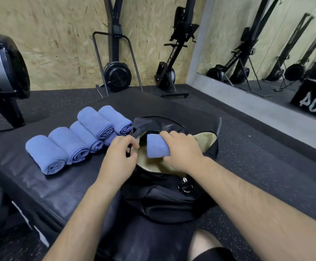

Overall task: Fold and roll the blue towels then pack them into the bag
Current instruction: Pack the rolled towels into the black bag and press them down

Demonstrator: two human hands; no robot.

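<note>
Bag (159, 200) rim pinched open by my left hand (118, 157) lets my right hand (181, 149), gripping a rolled towel (156, 147), enter.

Forearms bare, reaching forward; left grip (118, 154) pinches bag rim (137, 131); right grip (181, 149) curled over rolled towel (156, 148).

Five rolled blue towels (46, 154) show plainly on the table (40, 187); a roll end (109, 141) tucked under the stacked one may be a sixth, and one more blue towel (157, 147) is in the right hand (181, 149). Two hands are in view, counting the left hand (118, 157), and there is one black bag (159, 200) with one metal ring (186, 187). Three exercise machines stand around: one upright machine (116, 72), one air rower (167, 72) and one part-seen machine (3, 66), besides one mirror (266, 44) showing one numbered box (311, 102).
</note>
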